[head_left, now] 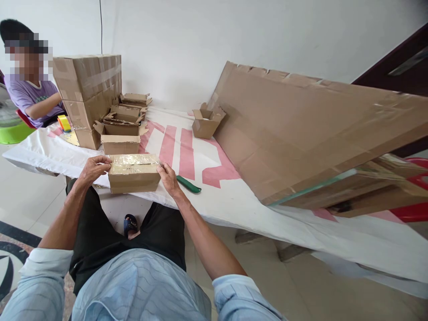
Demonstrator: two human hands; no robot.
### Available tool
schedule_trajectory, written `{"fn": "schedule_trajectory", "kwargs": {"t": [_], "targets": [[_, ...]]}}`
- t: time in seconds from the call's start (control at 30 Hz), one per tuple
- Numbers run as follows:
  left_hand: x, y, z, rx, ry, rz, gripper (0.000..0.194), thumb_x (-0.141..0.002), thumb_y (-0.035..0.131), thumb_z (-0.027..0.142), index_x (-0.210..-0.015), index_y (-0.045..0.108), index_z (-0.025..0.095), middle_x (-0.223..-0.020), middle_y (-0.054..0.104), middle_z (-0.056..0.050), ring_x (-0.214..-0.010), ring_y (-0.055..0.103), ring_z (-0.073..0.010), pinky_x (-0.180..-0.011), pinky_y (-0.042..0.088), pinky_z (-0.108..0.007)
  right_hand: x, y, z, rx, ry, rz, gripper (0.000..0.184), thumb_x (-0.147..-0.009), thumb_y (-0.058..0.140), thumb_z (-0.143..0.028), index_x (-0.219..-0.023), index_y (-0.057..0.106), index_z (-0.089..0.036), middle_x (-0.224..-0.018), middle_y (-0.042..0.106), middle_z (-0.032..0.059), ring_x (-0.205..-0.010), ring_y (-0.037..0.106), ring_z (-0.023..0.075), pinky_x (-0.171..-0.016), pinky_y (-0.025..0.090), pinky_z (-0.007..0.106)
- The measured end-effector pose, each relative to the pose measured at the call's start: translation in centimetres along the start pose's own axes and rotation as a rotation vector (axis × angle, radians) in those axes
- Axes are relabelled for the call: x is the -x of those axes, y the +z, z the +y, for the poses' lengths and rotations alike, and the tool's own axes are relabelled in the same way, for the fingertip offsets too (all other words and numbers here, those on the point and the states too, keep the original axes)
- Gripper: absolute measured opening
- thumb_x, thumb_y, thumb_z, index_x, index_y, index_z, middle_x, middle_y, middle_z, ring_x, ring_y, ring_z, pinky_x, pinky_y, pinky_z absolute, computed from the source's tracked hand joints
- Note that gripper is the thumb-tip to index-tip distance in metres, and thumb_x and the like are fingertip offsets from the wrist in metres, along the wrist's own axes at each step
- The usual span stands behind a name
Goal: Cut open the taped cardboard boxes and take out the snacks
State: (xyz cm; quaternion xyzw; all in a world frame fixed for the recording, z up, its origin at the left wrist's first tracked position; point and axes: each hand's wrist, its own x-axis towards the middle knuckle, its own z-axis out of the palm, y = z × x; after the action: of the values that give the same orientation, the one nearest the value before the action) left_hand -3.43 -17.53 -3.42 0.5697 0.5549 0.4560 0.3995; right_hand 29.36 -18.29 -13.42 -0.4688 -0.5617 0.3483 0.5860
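Taped carton [134, 182] at the near edge of the cloth-covered table [230, 207].
Open boxes [120, 148] just beyond, green tool [190, 184] to the right; pale wall [174, 44] behind, tiled floor [307, 281] below. Clamped at opposite ends by left hand [96, 168] and right hand [169, 177], fingers curled.

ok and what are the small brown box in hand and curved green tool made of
The small brown box looks like matt cardboard, from its tan sides; glossy glare on top suggests clear plastic tape. The curved green tool is probably smooth plastic, given its even colour.
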Motion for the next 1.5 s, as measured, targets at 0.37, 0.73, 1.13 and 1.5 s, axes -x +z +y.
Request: {"fn": "schedule_trajectory", "kwargs": {"t": [0.37, 0.73, 1.13, 1.5], "targets": [[0.4, 0.0, -0.4, 0.037, 0.045, 0.008, 0.049, -0.053, 0.1, 0.055, -0.082, 0.082, 0.02, -0.088, 0.078, -0.003, -0.073, 0.067, -0.0161, -0.063, 0.058, -0.027, 0.0, -0.1, -0.1, 0.004, -0.012, 0.002, 0.059, -0.096, 0.067, -0.076, -0.121, 0.081, -0.024, -0.127, 0.087, 0.0121, -0.122, 0.075, 0.0346, -0.108, 0.064, 0.048], [0.2, 0.0, -0.6, -0.039, 0.078, -0.005, 0.06, -0.053, 0.103, 0.071, -0.078, 0.082, 0.021, -0.076, 0.075, -0.002, -0.069, 0.064, -0.0157, -0.064, 0.059, -0.027, 0.0, -0.2, -0.1, 0.014, 0.0, -0.005, 0.058, -0.097, 0.068, -0.077, -0.117, 0.08, -0.024, -0.12, 0.087, 0.0101, -0.118, 0.074, 0.0339, -0.108, 0.063, 0.049], [0.4, -0.3, -0.2, -0.048, 0.035, -0.06, 0.061, -0.057, 0.103, 0.07, -0.086, 0.086, 0.02, -0.093, 0.082, -0.007, -0.086, 0.074, -0.0234, -0.073, 0.064, -0.033, 0.2, -0.3, -0.6, 0.025, -0.001, -0.009, 0.059, -0.098, 0.067, -0.079, -0.118, 0.08, -0.025, -0.124, 0.086, 0.0113, -0.122, 0.074, 0.0347, -0.11, 0.062, 0.049], [-0.2, -0.9, -0.1, -0.2, 0.116, -0.108, 0.029, -0.062, 0.081, 0.047, -0.078, 0.083, 0.023, -0.095, 0.078, -0.005, -0.082, 0.064, -0.0203, -0.073, 0.056, -0.031, 0.1, -0.1, -0.3, 0.021, 0.01, 0.006, 0.058, -0.097, 0.069, -0.076, -0.12, 0.083, -0.025, -0.125, 0.088, 0.0105, -0.127, 0.074, 0.0349, -0.113, 0.063, 0.05]]}}
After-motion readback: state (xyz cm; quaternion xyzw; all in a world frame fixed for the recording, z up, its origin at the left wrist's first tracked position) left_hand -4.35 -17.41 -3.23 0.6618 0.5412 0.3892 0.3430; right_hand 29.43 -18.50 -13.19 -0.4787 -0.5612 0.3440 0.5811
